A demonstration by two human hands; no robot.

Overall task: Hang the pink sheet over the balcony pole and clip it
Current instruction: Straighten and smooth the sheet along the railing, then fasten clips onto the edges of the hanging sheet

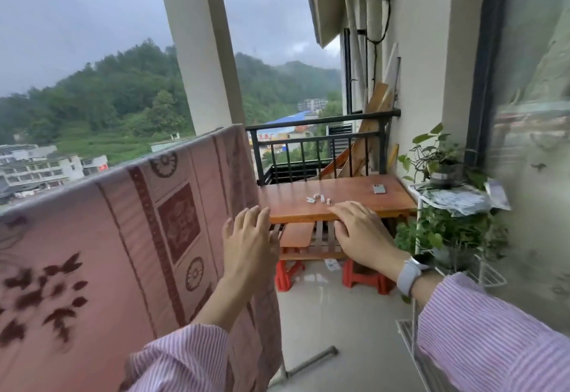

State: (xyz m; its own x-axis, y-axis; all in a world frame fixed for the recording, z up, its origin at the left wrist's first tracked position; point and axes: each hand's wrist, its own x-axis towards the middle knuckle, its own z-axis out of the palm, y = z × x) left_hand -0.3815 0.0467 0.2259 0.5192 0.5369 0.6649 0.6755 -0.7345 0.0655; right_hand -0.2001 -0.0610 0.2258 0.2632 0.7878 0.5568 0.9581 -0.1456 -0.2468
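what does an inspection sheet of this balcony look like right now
surface: wooden table on red stools.
job's things: pink sheet already draped over its pole; small clips lie loose on the table; none seen on the sheet.
clutter: phone on the table; planks lean in the corner.
grippers: left hand open beside the sheet's edge; right hand open, reaching toward the clips.
cables: black cable runs down the wall.
surroundings: black railing, potted plants on a white rack, hills and buildings beyond.
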